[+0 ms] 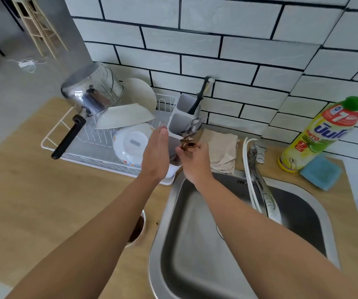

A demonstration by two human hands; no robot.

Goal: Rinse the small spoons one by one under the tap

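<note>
Small copper-toned spoons [188, 143], bowls up, in right hand [192, 161].

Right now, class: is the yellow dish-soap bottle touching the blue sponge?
Touching: the head view shows the blue sponge butting against the yellow bottle's base, with no gap.

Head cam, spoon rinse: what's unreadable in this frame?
- Small spoons: blurred, half behind the right hand; count unclear.
- Right grip: fingers curled out of sight.
- Tap: running water too faint to tell.
- Brown bowl: mostly under the left forearm.
- Left hand hides the caddy's front.
</note>
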